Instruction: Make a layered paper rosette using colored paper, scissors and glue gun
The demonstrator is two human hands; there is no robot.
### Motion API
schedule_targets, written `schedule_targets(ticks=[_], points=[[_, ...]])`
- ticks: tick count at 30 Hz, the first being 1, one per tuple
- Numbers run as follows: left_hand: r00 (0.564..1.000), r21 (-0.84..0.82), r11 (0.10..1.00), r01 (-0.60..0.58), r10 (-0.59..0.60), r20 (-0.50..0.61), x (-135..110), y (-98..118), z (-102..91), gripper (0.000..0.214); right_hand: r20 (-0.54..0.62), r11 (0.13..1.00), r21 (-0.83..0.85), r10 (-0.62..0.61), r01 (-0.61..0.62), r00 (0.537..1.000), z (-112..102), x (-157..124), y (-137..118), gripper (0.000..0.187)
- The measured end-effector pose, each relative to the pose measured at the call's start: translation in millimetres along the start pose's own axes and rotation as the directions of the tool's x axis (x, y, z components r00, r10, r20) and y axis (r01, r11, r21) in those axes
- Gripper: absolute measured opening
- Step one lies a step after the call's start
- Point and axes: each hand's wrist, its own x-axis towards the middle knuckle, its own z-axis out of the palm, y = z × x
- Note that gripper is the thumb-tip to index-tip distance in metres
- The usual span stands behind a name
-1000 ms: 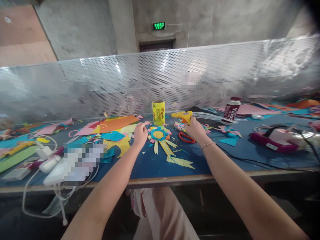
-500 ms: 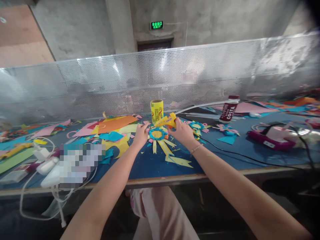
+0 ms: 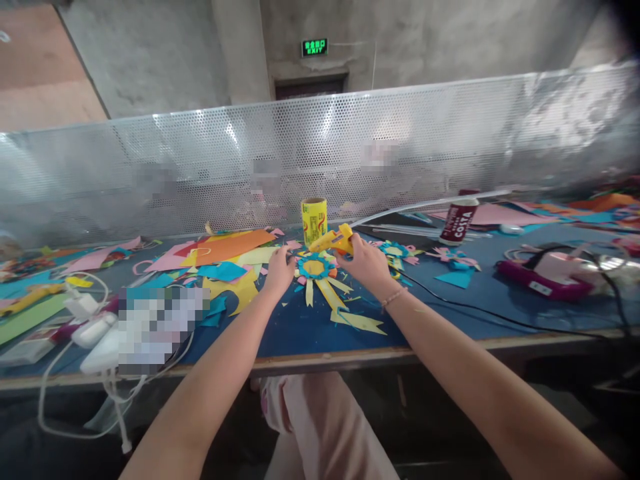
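My right hand (image 3: 367, 267) grips a yellow glue gun (image 3: 334, 238), its nozzle pointing left above a paper rosette. The rosette (image 3: 314, 268) lies on the blue tabletop, with a yellow centre, a blue pleated rim and pale yellow ribbon tails (image 3: 357, 321) reaching toward me. Just left of its rim is my left hand (image 3: 279, 268), thumb and fingers drawn together; whatever is between them is too small to make out. A long translucent glue stick (image 3: 400, 212) runs back from the gun.
A yellow cardboard tube (image 3: 314, 220) stands behind the rosette. Coloured paper (image 3: 235, 247) is strewn left. To the right are a COSTA bottle (image 3: 457, 223), a purple power strip (image 3: 543, 280) and a black cord (image 3: 465, 307). White chargers and cables (image 3: 95, 333) crowd the left front edge.
My left hand has drawn slightly left, away from the rosette's rim. The glue gun in my right hand stays almost in place above the rosette.
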Motion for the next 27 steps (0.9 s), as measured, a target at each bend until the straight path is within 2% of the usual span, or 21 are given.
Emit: schedule_targets(ticks=[4,10,27], points=[[0.999,0.082,0.995,-0.052,0.051,0.009,-2.8,3.8,-8.6,0.024,-0.03,1.0,0.009,-0.015,0.015,0.999,1.5,0.6,2.3,0.038],[0.995,0.208,0.973,-0.103,0.098,0.034,-8.0,13.5,-18.7,0.022,-0.013,0.998,-0.026,-0.053,0.053,0.998,-1.8,-1.4,0.6,0.038],[0.976,0.217,0.953,-0.21,0.217,-0.008,-12.9,17.7,-15.3,0.018,0.045,0.975,-0.15,-0.161,0.166,0.986,-14.1,-5.4,-6.6,0.037]])
